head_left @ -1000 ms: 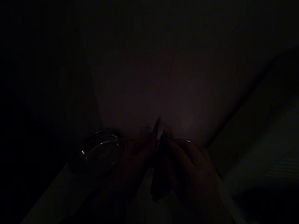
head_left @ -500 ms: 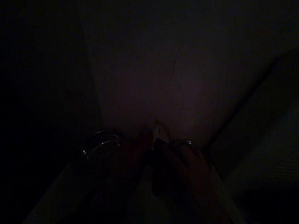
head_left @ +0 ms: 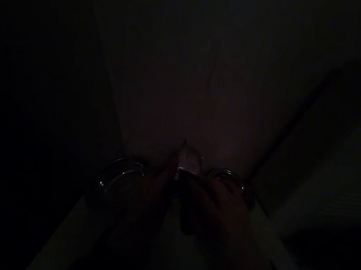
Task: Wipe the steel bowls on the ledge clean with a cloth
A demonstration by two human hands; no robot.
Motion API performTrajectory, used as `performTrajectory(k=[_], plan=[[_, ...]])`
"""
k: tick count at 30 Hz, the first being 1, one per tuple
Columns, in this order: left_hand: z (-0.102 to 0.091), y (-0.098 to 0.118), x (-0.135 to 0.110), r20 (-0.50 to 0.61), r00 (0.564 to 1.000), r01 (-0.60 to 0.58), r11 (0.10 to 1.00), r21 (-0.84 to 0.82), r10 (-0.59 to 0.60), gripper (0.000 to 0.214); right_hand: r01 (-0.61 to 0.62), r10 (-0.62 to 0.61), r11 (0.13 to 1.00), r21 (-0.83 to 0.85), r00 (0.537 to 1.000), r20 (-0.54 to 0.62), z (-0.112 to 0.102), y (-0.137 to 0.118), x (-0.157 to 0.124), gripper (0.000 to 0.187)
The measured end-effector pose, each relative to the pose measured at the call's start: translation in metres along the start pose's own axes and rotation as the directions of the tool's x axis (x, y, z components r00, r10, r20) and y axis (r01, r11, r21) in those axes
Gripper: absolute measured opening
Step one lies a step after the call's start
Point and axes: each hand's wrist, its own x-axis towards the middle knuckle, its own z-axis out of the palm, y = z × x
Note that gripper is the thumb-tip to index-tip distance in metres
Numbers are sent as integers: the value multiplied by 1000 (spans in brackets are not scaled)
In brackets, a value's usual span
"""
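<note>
left hand (head_left: 155, 186) near right hand (head_left: 225, 204)

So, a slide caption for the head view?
Bare hands at a small pale object between two shiny round vessels, in near darkness.

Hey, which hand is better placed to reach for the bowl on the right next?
Likely the right hand: in this view it overlaps the right bowl, while the left hand is near the left bowl.
</note>
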Motion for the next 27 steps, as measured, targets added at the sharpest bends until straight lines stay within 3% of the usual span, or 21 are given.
performTrajectory(k=[2, 8, 15, 22, 27], plan=[[0, 1, 1, 0, 1000, -14, 1000, -12, 14, 28, 5, -5, 1000, -3, 1000, -4, 0, 0, 0, 30], [1, 3, -7, 115, 993, 29, 999, 33, -33, 26, -131, 131, 991, -27, 991, 10, -8, 12, 2, 31], [-5, 1, -1, 41, 999, 6, 1000, -10, -5, 29, 19, -20, 998, 65, 999, 26, -5, 2, 1, 29], [-10, 2, -10, 106, 994, -19, 999, 44, 15, 22, -177, 177, 984, 20, 984, 1, -7, 13, 0, 30], [-8, 3, -4, 74, 997, 13, 998, -55, -9, 22, -20, 16, 996, 83, 999, 49, -8, 9, 2, 29]])
